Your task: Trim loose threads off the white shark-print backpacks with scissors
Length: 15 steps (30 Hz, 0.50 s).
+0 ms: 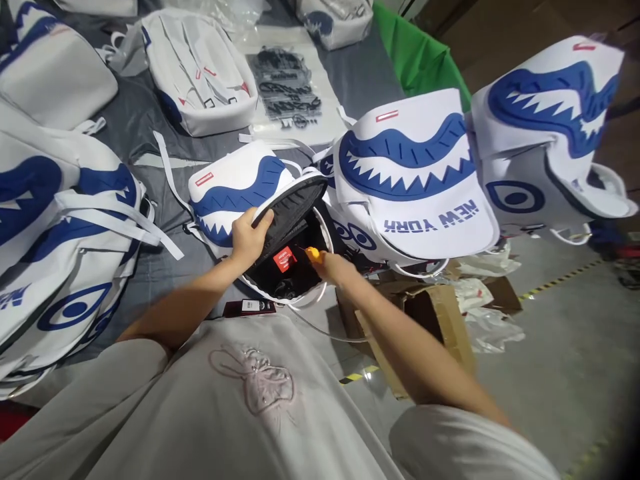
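A white backpack [237, 177] with a blue shark-mouth print lies in front of me with its top compartment open. My left hand [250, 239] is closed on the edge of its black-lined flap [295, 207], holding it up. In my right hand [336, 268], at the right rim of the opening, is a small tool with an orange handle [314, 254]; its tip is too dark to make out. Inside the black lining shows a red label [285, 259]. Below the bag's near edge hangs a tag with a white sticker [257, 305].
Right of the bag stand two similar white backpacks [407, 157] [550, 120]. More are piled at left [70, 293], and one lies strap-side up [200, 73] behind. A printed plastic bag [287, 87] lies on the grey cloth. An open cardboard box [425, 327] sits on the floor.
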Tool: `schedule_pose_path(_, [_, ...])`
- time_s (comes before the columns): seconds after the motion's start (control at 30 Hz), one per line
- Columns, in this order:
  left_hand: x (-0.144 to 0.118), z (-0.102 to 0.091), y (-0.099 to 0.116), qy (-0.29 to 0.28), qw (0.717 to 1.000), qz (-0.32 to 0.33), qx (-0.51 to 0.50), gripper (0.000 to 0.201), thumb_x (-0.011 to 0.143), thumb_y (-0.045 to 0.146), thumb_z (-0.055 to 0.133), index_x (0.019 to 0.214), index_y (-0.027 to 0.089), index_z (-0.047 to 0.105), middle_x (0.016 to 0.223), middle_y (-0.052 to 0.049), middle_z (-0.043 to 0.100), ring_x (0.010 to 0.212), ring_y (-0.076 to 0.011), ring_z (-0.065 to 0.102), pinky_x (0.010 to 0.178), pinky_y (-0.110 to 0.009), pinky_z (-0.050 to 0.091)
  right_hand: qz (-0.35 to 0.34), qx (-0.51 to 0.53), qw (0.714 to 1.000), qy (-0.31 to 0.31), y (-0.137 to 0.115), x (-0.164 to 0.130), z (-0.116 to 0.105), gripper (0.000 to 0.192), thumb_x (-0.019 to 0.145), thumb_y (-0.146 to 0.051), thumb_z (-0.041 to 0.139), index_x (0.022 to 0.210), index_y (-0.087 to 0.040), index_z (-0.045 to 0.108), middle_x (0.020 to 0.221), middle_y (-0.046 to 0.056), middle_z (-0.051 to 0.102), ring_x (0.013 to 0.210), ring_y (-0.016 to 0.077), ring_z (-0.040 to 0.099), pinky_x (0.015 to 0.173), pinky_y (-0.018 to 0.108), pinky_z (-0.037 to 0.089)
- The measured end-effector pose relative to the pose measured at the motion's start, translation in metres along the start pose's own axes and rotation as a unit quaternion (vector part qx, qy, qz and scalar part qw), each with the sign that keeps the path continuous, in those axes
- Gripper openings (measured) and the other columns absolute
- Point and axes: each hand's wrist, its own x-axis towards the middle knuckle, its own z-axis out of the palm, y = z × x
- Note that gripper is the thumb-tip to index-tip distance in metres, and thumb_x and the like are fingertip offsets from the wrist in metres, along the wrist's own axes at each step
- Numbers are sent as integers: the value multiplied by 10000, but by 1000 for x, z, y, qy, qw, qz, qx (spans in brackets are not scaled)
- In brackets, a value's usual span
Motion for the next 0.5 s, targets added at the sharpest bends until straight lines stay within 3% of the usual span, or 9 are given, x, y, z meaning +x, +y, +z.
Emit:
schedule_pose_path(0.1, [-2, 0, 0, -9, 1000, -4, 5, 464, 853, 574, 543, 607, 200, 424, 557, 43, 438, 573, -105, 383, 588, -238, 337, -18, -18, 994, -108, 9, -21, -33, 291, 969, -328, 531, 1154, -133, 643, 927, 117, 688, 774, 201, 673, 674, 268, 456])
schedule_pose_path(0.23, [-2, -2, -1, -19, 1000, -8, 2, 453, 848, 571, 555, 619, 195, 449, 568, 43, 454, 586, -106, 399, 601, -234, 351, -28, -3, 988, -151, 26, -44, -48, 250, 953, -268, 540, 1133, -128, 646, 684, 39, 618, 495, 126, 537, 531, 243, 392])
schedule_pose_path(0.4, [-8, 0, 5, -58, 998, 9, 29, 413, 871, 502, 562, 616, 184, 494, 568, 34, 494, 573, -108, 427, 583, -237, 352, -17, 126, 985, -115, 55, -51, -31, 247, 968, -242, 481, 1169, -133, 572, 546, -27, 478, 419, 100, 415, 465, 236, 311])
schedule_pose_path(0.5, [-26, 0, 14, -135, 987, 8, 85, 345, 868, 479, 579, 689, 186, 606, 625, 2, 593, 592, -136, 508, 606, -262, 389, -3, 235, 963, -135, 76, -46, -2, 218, 964, -295, 456, 1122, -162, 524, 497, -75, 384, 370, 93, 330, 410, 229, 273])
